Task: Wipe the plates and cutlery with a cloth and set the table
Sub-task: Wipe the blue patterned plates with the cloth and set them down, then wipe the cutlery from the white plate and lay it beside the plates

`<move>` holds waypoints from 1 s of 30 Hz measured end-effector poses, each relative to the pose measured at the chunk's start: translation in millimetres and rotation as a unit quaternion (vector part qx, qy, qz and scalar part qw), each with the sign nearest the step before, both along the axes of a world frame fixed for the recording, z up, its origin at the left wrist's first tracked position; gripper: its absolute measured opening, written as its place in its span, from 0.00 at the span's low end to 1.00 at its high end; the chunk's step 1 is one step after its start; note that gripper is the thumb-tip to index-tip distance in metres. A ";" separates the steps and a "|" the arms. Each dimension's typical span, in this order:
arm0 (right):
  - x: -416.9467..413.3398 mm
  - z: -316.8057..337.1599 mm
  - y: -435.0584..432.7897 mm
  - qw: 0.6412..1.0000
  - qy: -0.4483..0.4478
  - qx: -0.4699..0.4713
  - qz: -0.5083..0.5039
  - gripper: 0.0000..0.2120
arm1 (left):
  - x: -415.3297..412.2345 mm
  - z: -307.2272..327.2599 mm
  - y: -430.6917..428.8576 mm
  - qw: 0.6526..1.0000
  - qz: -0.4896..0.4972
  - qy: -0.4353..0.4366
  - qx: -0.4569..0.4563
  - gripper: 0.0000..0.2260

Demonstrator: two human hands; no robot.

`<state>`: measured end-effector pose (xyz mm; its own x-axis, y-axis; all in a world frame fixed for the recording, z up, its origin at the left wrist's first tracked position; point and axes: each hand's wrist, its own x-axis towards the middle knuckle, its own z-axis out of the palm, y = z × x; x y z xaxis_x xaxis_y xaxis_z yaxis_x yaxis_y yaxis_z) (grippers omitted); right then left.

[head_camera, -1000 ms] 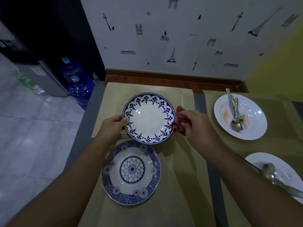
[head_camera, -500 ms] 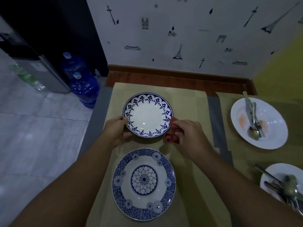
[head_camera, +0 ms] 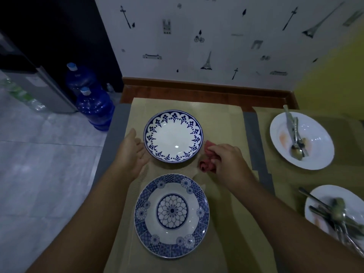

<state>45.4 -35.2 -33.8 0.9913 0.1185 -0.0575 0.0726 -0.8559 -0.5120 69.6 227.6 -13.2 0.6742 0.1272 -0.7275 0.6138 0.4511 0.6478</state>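
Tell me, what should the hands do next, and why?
Probably reach the right hand, with its red cloth, toward the far white plate. Both blue plates look clean on the mat, the left hand is open, and that white plate shows orange smears under its cutlery.

A blue-rimmed plate (head_camera: 173,135) lay on the mat (head_camera: 222,119), the left hand (head_camera: 131,152) open beside it; the right hand (head_camera: 226,160) gripped a red cloth (head_camera: 205,164).

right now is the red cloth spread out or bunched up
Bunched up. The red cloth is a crumpled wad gripped in the right hand, beside the blue-rimmed plate, not laid flat on the placemat.
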 end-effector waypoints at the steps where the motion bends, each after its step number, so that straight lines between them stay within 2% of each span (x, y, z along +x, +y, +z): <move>1: -4.3 1.7 -4.3 1.000 -0.002 -0.002 -0.002 0.19 | -6.1 5.5 -4.5 1.000 -0.009 -0.007 0.002 0.32; 7: -43.8 18.3 -35.4 0.999 0.003 0.014 -0.052 0.19 | -40.4 16.7 -60.7 0.992 -0.114 -0.016 -0.055 0.30; 11: -85.2 38.5 -61.2 0.993 0.005 0.040 -0.110 0.17 | -61.6 12.5 -104.4 0.978 -0.166 0.005 -0.127 0.30; 16: -131.6 47.6 -102.9 0.982 0.045 0.051 -0.177 0.14 | -85.8 12.4 -164.7 0.956 -0.240 0.031 -0.167 0.29; 21: -175.7 44.2 -151.6 0.968 0.024 0.021 -0.250 0.20 | -112.0 19.7 -231.0 0.939 -0.304 0.046 -0.156 0.28; 30: -222.0 47.9 -278.8 0.964 0.009 0.032 -0.265 0.23 | -166.8 8.7 -351.1 0.922 -0.372 0.068 -0.082 0.20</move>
<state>-176.6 -314.0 14.1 0.9128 -0.3996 -0.0841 -0.3746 -0.7375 -0.5619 -97.2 -123.6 -4.5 0.4310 -0.4531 -0.7804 0.8640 -0.0422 0.5017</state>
